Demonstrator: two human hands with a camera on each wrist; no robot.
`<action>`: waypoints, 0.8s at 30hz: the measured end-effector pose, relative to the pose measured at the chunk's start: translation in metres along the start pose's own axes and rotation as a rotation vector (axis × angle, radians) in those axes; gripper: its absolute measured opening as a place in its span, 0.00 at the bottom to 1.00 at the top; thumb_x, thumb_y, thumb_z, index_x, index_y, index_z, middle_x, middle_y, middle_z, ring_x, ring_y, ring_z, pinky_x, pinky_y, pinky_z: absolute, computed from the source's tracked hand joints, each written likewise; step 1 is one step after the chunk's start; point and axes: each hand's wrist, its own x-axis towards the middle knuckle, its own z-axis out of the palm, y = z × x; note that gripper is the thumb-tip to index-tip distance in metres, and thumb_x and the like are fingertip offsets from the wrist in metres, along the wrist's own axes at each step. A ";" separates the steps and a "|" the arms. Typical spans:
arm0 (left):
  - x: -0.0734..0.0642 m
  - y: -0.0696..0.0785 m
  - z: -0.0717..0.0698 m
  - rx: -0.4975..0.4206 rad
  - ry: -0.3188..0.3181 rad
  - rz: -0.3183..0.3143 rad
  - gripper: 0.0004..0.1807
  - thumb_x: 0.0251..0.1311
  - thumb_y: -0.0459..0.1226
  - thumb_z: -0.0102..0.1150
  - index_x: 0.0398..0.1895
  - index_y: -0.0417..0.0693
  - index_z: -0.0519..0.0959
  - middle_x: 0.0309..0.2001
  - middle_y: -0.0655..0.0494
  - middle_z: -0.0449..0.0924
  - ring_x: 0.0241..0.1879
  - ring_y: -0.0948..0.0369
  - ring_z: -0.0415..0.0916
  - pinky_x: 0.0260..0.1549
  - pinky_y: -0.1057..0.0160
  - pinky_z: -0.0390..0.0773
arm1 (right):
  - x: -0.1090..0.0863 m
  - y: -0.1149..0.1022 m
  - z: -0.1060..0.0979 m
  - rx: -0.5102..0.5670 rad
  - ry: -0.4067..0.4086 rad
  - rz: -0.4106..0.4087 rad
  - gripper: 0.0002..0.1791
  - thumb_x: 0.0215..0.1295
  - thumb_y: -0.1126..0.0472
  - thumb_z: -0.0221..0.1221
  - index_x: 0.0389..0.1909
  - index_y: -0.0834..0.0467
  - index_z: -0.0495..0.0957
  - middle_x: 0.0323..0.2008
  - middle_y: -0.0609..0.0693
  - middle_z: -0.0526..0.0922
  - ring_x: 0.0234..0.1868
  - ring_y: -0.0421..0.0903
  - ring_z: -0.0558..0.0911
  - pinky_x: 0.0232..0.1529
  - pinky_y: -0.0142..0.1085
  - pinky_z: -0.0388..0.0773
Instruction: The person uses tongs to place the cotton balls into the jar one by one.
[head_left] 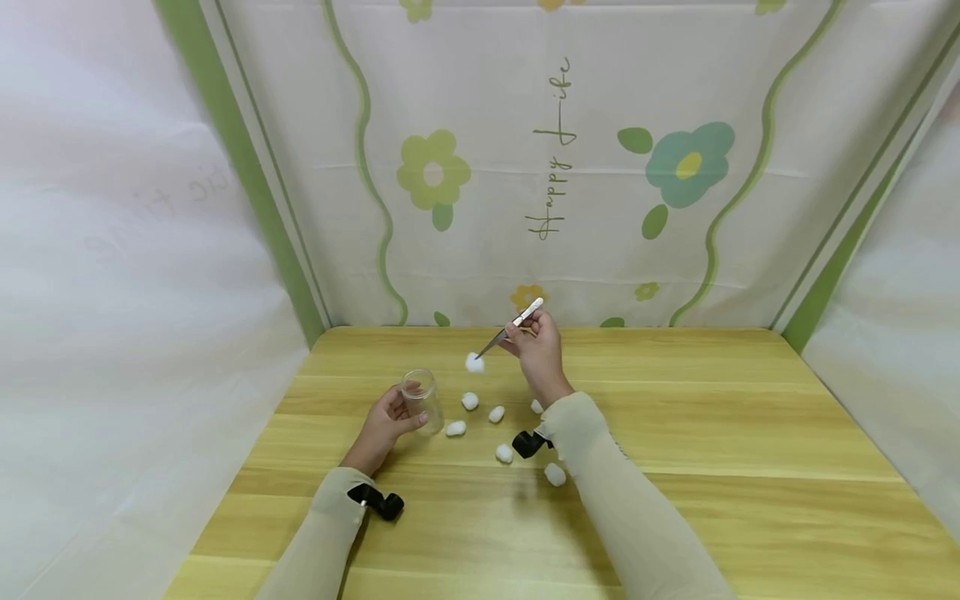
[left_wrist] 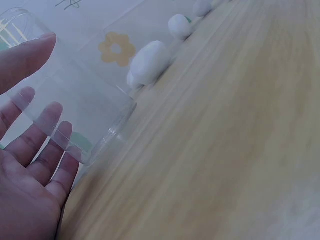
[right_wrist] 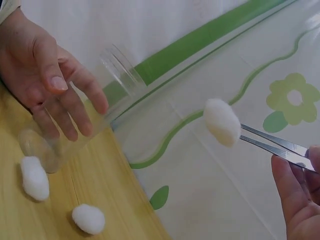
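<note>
A left hand [head_left: 384, 427] grips a clear jar [head_left: 428, 405] while, to the jar's right, a right hand [head_left: 542, 354] pinches metal tweezers [head_left: 528, 312] holding up a cotton ball [head_left: 474, 365] near loose cotton balls [head_left: 470, 402].

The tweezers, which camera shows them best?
The right wrist view: the tweezers appear largest there, clearly holding a cotton ball. The head view shows them smaller, in the right hand; the left wrist view doesn't show them.
</note>
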 end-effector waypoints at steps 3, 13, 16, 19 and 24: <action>-0.001 0.004 0.001 -0.004 -0.006 -0.012 0.38 0.58 0.32 0.68 0.71 0.42 0.62 0.65 0.44 0.67 0.65 0.49 0.63 0.58 0.65 0.68 | 0.000 0.002 0.004 0.011 -0.005 -0.002 0.15 0.68 0.73 0.55 0.53 0.65 0.65 0.43 0.59 0.71 0.39 0.50 0.78 0.47 0.44 0.80; 0.000 0.000 0.001 -0.004 0.005 0.010 0.39 0.55 0.34 0.70 0.69 0.42 0.64 0.63 0.43 0.70 0.63 0.48 0.66 0.54 0.67 0.71 | -0.002 0.008 0.015 0.023 -0.031 -0.009 0.13 0.69 0.74 0.54 0.51 0.64 0.66 0.42 0.58 0.70 0.39 0.50 0.78 0.46 0.44 0.80; 0.000 0.000 0.001 -0.001 0.017 0.010 0.37 0.55 0.34 0.71 0.68 0.44 0.66 0.63 0.44 0.71 0.63 0.49 0.66 0.54 0.68 0.71 | -0.003 0.009 0.019 0.023 -0.039 -0.006 0.13 0.69 0.73 0.54 0.51 0.64 0.65 0.43 0.58 0.71 0.39 0.50 0.78 0.47 0.44 0.80; 0.000 -0.001 0.001 0.003 0.019 0.008 0.36 0.56 0.34 0.70 0.68 0.45 0.66 0.63 0.45 0.71 0.63 0.50 0.66 0.54 0.68 0.71 | -0.004 0.010 0.023 0.022 -0.039 -0.001 0.12 0.69 0.73 0.55 0.50 0.65 0.66 0.43 0.59 0.71 0.39 0.50 0.78 0.47 0.44 0.80; 0.000 0.000 0.002 0.007 0.007 0.010 0.37 0.57 0.33 0.69 0.69 0.43 0.65 0.63 0.44 0.70 0.63 0.49 0.67 0.54 0.66 0.71 | -0.005 0.012 0.028 0.026 -0.032 0.001 0.12 0.68 0.74 0.55 0.49 0.64 0.66 0.42 0.58 0.71 0.38 0.49 0.78 0.46 0.44 0.80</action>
